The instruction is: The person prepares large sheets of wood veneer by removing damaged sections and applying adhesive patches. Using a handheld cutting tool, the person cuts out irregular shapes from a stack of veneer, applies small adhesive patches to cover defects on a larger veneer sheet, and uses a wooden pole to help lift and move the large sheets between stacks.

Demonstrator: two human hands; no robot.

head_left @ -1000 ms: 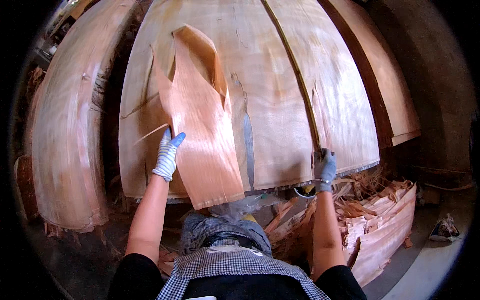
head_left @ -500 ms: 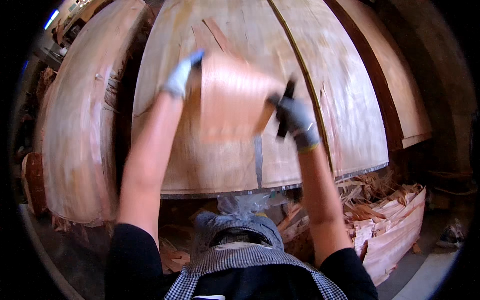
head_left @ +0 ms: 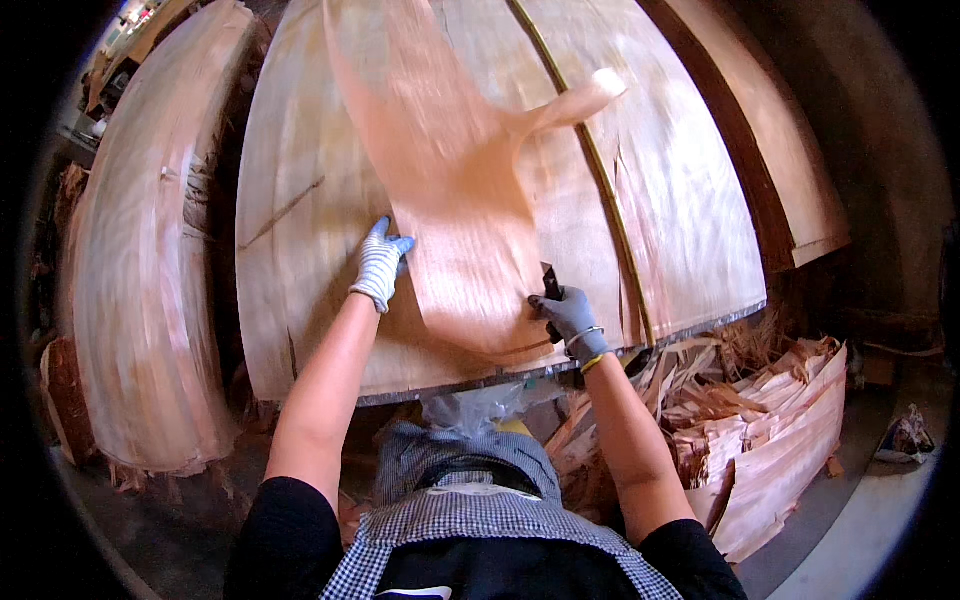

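Note:
A thin peach-coloured wood veneer sheet with ragged, forked far strips lies loosely over a large pale veneer stack; its far right strip curls upward. At the sheet's left edge is my left hand, in a white-and-blue striped glove, thumb and fingers apart. My right hand, in a grey glove, is closed round a black handheld tool beside the sheet's near right edge. The tool's working end cannot be made out. My right thumb reaches to the sheet's edge.
A dark yellowish strip runs lengthwise over the stack's right part. Other veneer stacks stand to the left and far right. Torn veneer scraps are heaped below the near right edge. Clear plastic hangs at the front.
Both hands have come nearer to me and lower. The veneer sheet, blurred and lifted between them before, now spreads out across the stack. The black tool stays in my right hand.

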